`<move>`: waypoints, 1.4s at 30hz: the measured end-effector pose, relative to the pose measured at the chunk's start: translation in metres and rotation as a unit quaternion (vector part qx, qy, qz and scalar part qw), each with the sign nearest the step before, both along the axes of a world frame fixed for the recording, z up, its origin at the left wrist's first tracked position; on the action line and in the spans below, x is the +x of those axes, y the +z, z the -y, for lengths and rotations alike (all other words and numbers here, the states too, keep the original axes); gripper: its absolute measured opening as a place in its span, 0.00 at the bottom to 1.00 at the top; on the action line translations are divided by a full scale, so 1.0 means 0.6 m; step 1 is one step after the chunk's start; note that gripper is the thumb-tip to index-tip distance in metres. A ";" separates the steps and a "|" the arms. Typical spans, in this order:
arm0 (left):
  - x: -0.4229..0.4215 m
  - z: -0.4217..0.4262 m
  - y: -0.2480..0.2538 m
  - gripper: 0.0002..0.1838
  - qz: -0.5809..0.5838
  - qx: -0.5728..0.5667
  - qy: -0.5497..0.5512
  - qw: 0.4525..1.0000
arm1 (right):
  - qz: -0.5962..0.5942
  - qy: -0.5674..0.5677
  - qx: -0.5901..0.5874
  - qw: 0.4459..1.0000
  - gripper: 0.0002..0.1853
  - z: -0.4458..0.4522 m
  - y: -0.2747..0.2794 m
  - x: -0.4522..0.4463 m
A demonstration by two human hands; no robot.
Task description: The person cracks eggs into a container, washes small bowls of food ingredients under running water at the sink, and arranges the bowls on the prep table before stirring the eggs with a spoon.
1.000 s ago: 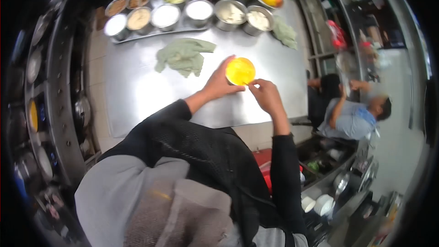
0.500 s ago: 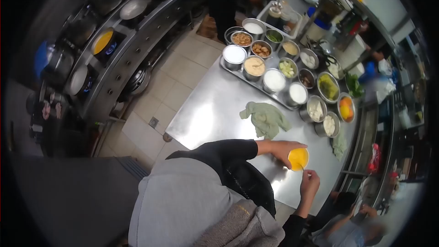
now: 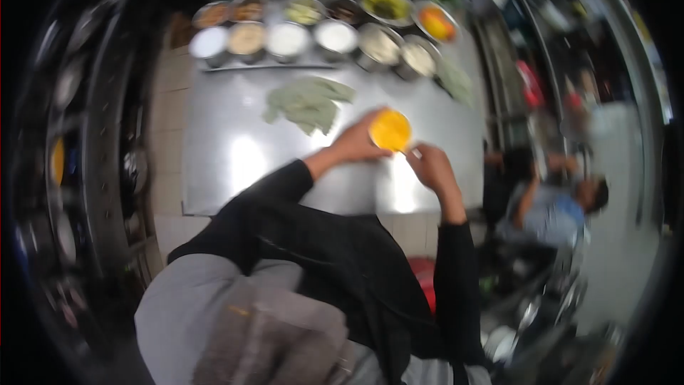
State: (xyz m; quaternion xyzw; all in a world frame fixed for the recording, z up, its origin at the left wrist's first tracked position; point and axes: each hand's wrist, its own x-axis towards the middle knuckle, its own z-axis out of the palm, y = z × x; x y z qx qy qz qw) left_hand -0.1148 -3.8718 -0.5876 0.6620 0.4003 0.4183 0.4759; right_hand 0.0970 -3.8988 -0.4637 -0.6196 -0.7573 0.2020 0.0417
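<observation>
A round bowl of yellow liquid is over the steel table. My left hand is wrapped round the bowl's left side. At its lower right rim, my right hand pinches a thin utensil whose tip reaches into the yellow liquid; motion blur hides most of it. A crumpled green cloth lies on the table to the left of the bowl.
Rows of metal containers with white, tan and green foods stand at the table's far side. A second green cloth lies beside them. Stoves with pans line the left. A co-worker is at the right.
The view has swung back from the stove side towards the table and the co-worker. Both hands stay at the bowl, with the utensil still in my right hand.
</observation>
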 end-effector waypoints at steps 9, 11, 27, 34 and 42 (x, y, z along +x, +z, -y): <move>-0.010 0.009 0.075 0.61 -0.111 -0.031 0.006 0.993 | -0.033 -0.098 -0.012 0.995 0.11 0.010 0.018 -0.018; -0.010 0.011 0.072 0.61 -0.108 -0.028 0.008 0.994 | -0.061 -0.073 -0.030 0.995 0.12 0.008 0.016 -0.016; -0.268 0.067 0.065 0.25 -0.446 0.057 0.165 0.878 | -0.490 -0.371 -0.086 0.784 0.14 0.061 -0.093 -0.051; -0.280 0.232 0.085 0.36 -0.491 0.134 0.127 0.852 | -0.471 -0.373 -0.133 0.788 0.11 0.018 -0.104 -0.041; -0.076 -0.046 0.024 0.42 -0.438 0.175 0.107 0.875 | -0.435 -0.389 -0.087 0.808 0.12 0.104 -0.083 0.057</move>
